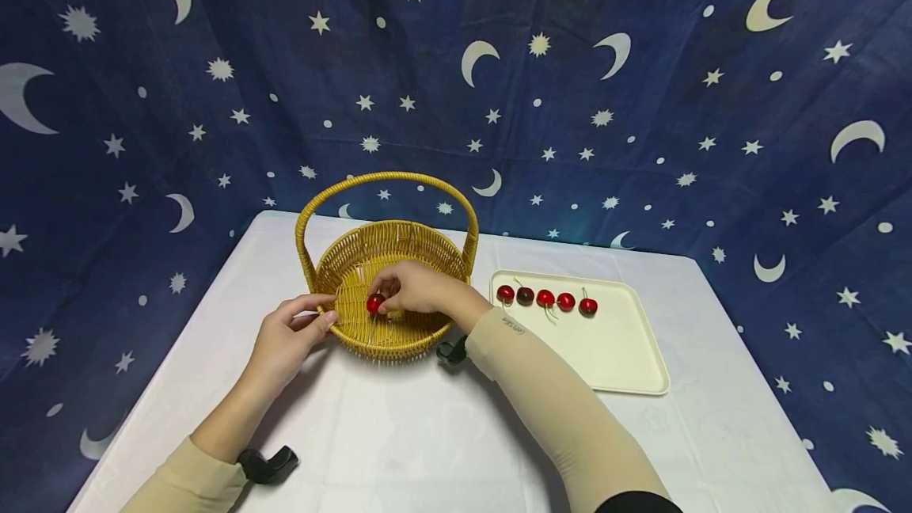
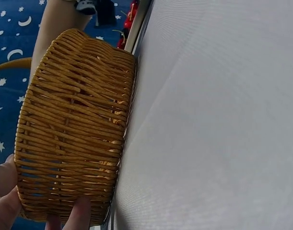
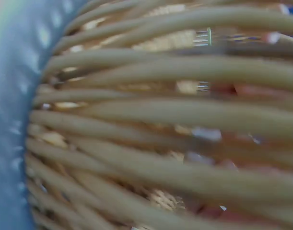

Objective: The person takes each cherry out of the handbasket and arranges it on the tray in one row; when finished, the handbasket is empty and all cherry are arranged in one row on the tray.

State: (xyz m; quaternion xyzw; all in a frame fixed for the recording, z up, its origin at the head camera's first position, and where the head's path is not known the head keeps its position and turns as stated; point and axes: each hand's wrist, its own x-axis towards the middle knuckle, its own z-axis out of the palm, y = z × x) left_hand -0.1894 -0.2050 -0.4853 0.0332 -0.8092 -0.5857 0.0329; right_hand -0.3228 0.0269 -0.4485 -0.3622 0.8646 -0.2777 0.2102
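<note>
A round yellow wicker basket with a tall arched handle stands on the white table. My right hand reaches inside it and pinches a red cherry low over the woven bottom. With thumb and fingers, my left hand grips the basket's left rim. In the left wrist view the basket's woven side fills the left half, the left fingers at its lower edge. Blurred wicker strands cover the right wrist view and hide most of the right hand.
On the right lies a cream tray, with several cherries in a row along its far side. The white table ends at a dark blue curtain patterned with moons and stars.
</note>
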